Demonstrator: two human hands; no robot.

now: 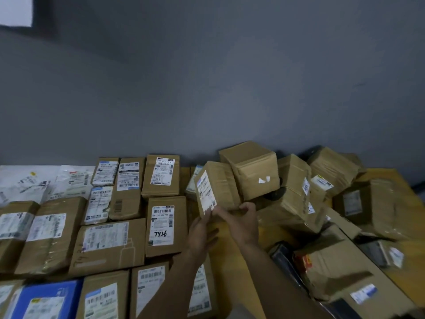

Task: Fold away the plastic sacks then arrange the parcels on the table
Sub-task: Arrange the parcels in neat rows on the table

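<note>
A small brown cardboard parcel (216, 187) with a white label is tilted up above the wooden table (230, 249). My right hand (241, 221) grips its lower edge. My left hand (202, 231) touches the label's bottom corner with straight fingers. To the left, several labelled parcels lie flat in rows, among them one marked 7936 (164, 225). To the right is a loose heap of brown parcels (292, 192). No plastic sack shows.
White plastic mailers (34, 183) lie at the far left back. A blue box (46, 300) sits at the near left. Dark wrapped packets (285, 256) and a crumpled brown parcel (331, 270) lie at the near right. A grey wall stands behind the table.
</note>
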